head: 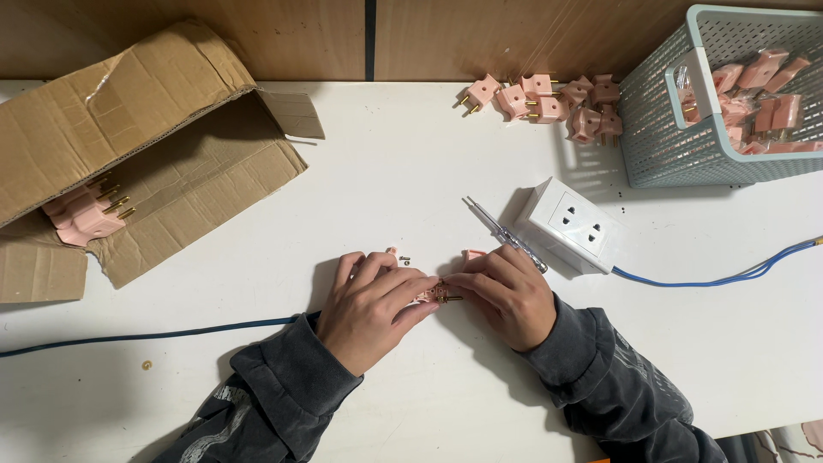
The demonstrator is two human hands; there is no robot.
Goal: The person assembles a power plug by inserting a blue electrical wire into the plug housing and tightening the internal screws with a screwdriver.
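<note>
Your left hand (370, 307) and your right hand (506, 294) meet at the middle of the white table (411, 171), and between them you hold a small pink plastic plug part with brass prongs (441, 295), just above the table top. The fingers (410, 283) of your left hand are pressed together over the part, pinching it from the left, while the fingers of your right hand curl in and pinch it from the right. Just beyond your left hand lie tiny loose screws (404, 259) and a small pink plastic piece (392, 252). A slim clear-handled screwdriver (504, 233) lies slanted just past your right hand, beside a white square socket block (575, 225) with a blue cable (720, 276). Farther back sits a heap of pink plugs (549, 101), near a pale green plastic basket (677, 146) holding more, and at the left an open brown cardboard box (129, 146) holds others
</note>
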